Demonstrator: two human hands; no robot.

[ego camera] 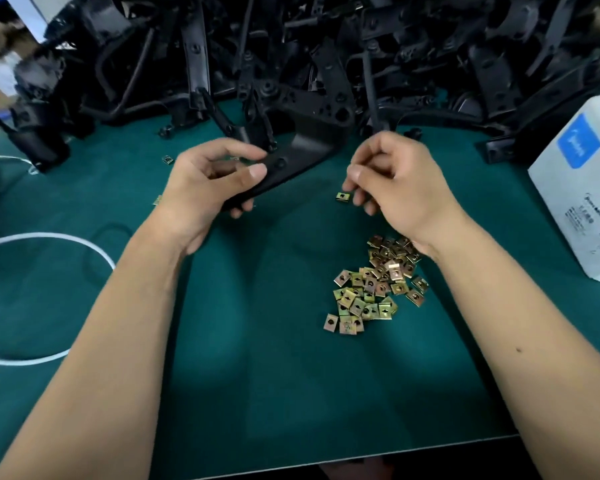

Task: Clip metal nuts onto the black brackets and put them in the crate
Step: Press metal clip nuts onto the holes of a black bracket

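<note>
My left hand grips the near end of a black bracket that reaches up and right over the green mat. My right hand is beside it with curled fingers, and a single brass clip nut sits at its fingertips; I cannot tell whether the fingers pinch it or it lies on the mat. A loose heap of brass clip nuts lies under my right wrist. No crate is in view.
A big tangled pile of black brackets fills the back of the green table. A white box stands at the right. A white cable loops at the left. Stray nuts lie near my left hand.
</note>
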